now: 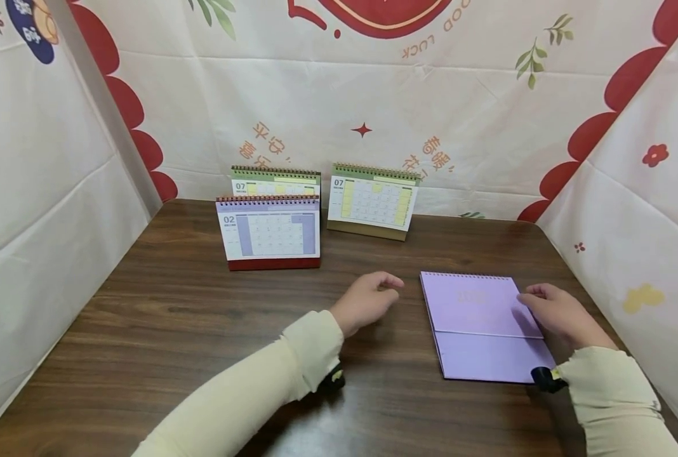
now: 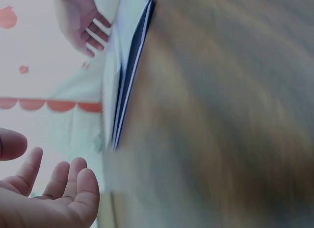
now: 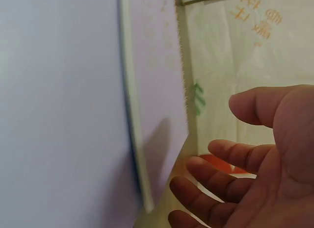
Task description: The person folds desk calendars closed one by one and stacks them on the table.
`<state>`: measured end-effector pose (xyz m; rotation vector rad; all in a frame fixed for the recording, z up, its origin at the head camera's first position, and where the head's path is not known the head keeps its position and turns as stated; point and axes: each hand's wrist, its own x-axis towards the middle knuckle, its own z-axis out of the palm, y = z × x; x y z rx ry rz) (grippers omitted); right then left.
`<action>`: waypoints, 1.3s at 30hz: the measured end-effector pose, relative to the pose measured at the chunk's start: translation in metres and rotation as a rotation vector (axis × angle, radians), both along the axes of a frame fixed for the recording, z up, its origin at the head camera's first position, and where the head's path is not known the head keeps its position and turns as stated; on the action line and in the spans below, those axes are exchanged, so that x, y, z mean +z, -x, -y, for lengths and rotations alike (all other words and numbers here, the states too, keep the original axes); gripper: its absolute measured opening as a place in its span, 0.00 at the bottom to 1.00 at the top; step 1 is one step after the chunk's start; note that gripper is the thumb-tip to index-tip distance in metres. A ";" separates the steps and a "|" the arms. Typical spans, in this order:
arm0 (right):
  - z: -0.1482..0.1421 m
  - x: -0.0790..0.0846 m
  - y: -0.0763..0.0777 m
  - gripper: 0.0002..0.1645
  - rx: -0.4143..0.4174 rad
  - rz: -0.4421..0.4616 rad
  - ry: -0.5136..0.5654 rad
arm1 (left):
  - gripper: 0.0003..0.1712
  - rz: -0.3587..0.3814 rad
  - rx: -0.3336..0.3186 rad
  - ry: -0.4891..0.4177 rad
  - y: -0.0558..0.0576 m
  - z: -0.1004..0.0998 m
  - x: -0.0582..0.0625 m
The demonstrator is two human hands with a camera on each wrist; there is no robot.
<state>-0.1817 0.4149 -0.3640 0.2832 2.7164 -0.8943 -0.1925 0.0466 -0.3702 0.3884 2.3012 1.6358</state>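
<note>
A purple spiral-bound desk calendar (image 1: 476,311) lies folded flat on the right side of the table, its coil edge facing away from me. My right hand (image 1: 558,311) is at its right edge, fingers loosely bent; whether they touch it I cannot tell. In the right wrist view the fingers (image 3: 216,184) are spread beside the purple cover (image 3: 64,110), holding nothing. My left hand (image 1: 367,300) hovers left of the calendar, apart from it. The left wrist view shows the left fingers (image 2: 61,186) relaxed with nothing in them.
At the back of the wooden table (image 1: 173,330) stand a purple-and-white calendar (image 1: 270,231) with a red base, a green-topped calendar (image 1: 276,181) partly hidden behind it, and another green-topped calendar (image 1: 373,200) to their right. Printed white cloth (image 1: 339,89) encloses the back and sides.
</note>
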 end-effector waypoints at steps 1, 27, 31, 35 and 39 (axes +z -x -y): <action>0.003 0.002 0.000 0.42 0.011 -0.022 -0.012 | 0.18 -0.011 0.010 0.003 0.002 0.009 0.003; 0.245 0.026 0.075 0.30 0.317 -0.316 0.232 | 0.22 -0.178 0.662 0.010 0.045 0.272 0.038; 0.280 0.020 0.084 0.34 0.324 -0.314 0.268 | 0.29 -0.097 0.746 -0.075 0.057 0.280 0.043; 0.308 0.015 0.095 0.40 0.298 -0.314 0.346 | 0.34 -0.062 0.694 -0.054 0.067 0.270 0.042; 0.323 0.013 0.107 0.42 0.257 -0.319 0.416 | 0.37 -0.046 0.649 -0.045 0.072 0.253 0.039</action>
